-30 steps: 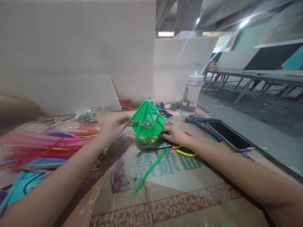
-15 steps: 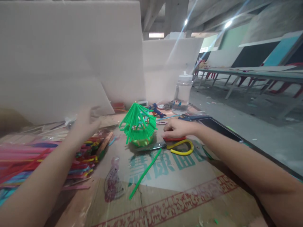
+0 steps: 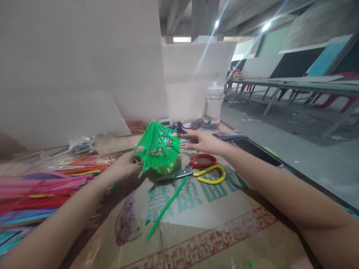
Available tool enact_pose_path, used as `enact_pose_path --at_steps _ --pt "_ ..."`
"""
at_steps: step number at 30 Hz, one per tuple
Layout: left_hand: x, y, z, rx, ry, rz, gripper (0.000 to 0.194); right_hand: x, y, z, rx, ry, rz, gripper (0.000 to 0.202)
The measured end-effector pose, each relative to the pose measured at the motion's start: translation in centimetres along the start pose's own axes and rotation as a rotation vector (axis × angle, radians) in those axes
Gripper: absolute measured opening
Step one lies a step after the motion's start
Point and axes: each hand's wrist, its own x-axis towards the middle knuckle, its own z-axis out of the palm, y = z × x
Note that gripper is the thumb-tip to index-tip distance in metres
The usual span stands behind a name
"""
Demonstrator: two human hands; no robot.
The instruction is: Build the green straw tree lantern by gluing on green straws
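- Standing on cardboard (image 3: 185,233), just behind scissors (image 3: 191,171): one green pipe-cleaner model (image 3: 159,153).
- Left hand (image 3: 126,165): beside model's left edge; grip partly hidden, cannot tell.
- Right hand (image 3: 202,142): near model's right side, fingers parted.

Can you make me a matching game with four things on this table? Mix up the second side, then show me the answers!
Things:
1. Pointy model
2. Scissors
3. Bottle
4. Phone

Clues:
A. has a white lid
B. has a dark screen
C. has a green roof
D. has one red and one yellow handle

Right pairs: 1-C, 2-D, 3-A, 4-B
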Motion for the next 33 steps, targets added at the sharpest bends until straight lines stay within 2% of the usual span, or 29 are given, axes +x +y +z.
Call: enact_pose_path --at_steps 3,7,10,13,17,19,22,24,26,30,31,33 --pt "0.0 -0.1 0.3 0.021 -0.093 -0.035 0.029 0.2 0.2 1.5 0.021 0.017 0.027 0.050" --pt "0.2 -0.7 1.0 0.120 -0.045 0.052 0.030 0.4 0.5 2.3 0.208 0.040 0.054 0.024" --pt "0.4 -1.1 1.8 0.179 -0.050 0.175 0.029 0.9 1.0 2.2 0.343 0.130 0.079 0.025" --pt "0.3 -0.9 2.2 0.201 -0.038 0.209 0.027 1.0 1.2 1.7 0.564 0.189 0.028 0.025" --pt "0.1 -0.2 2.2 0.234 -0.054 0.211 0.026 0.6 0.4 0.7 1.044 0.094 -0.049 0.027" --pt "0.1 -0.1 2.1 0.255 -0.060 0.217 0.030 0.3 -0.2 0.1 1.097 0.031 -0.034 0.027" --pt "0.0 -0.2 2.1 0.266 -0.069 0.207 0.036 0.1 -0.8 -1.3 1.048 0.002 -0.005 0.029" --pt "0.1 -0.2 2.1 0.259 -0.072 0.194 0.036 -0.2 -1.2 -2.7 0.942 0.048 0.010 0.029" --pt "0.0 -0.2 2.1 0.251 -0.067 0.203 0.036 -0.7 -1.7 -4.6 0.717 0.205 0.003 0.026" --pt "-0.1 -0.1 2.1 0.247 -0.106 0.191 0.040 -2.6 -3.5 -7.1 0.083 0.691 -0.151 0.013" --pt "-0.2 0.0 2.1 0.248 -0.118 0.175 0.042 -3.0 -4.1 -7.1 -0.014 0.743 -0.205 0.011" --pt "-0.3 0.0 2.1 0.257 -0.120 0.156 0.044 -3.6 -5.2 -6.3 -0.120 0.709 -0.309 0.009"
